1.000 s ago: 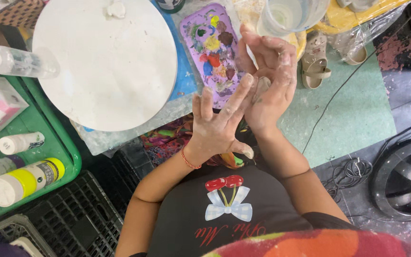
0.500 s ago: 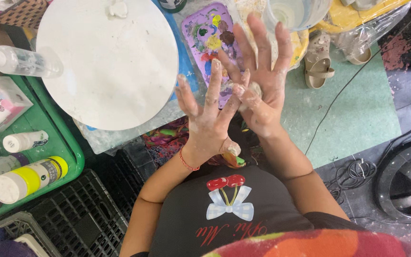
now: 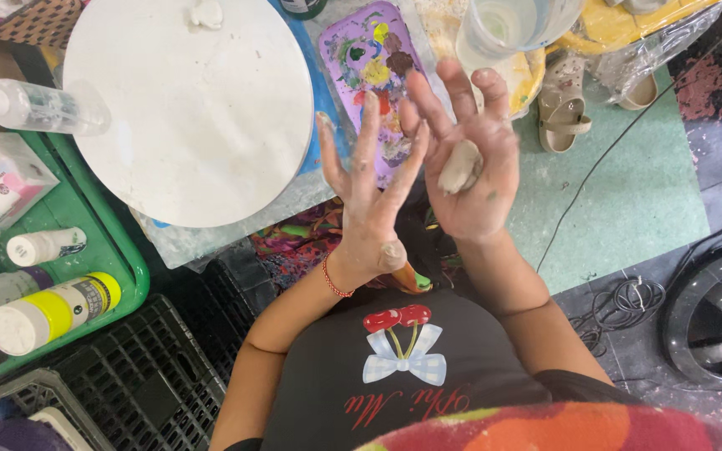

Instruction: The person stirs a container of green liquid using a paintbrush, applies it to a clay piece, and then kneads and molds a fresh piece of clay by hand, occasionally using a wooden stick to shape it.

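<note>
A small lump of pale grey clay (image 3: 460,167) lies on the palm of my right hand (image 3: 474,179), whose fingers are raised and loosely curled around it. My left hand (image 3: 369,205), with a red thread bracelet at the wrist, is beside it with fingers spread and nothing in it, its fingertips near the right palm. Both hands are smeared with clay and held above my lap, in front of a purple paint palette (image 3: 373,63).
A round white board (image 3: 185,108) with a clay bit (image 3: 206,12) sits to the left. A clear cup of water (image 3: 503,25) stands behind the hands. A green tray (image 3: 123,250) holds paint bottles, and a spray bottle (image 3: 35,104) lies nearby. Sandals (image 3: 561,113) and cables lie on the floor at right.
My palms were pressed together, sliding against each other. They have parted, and the clay lump now shows on my right palm.
</note>
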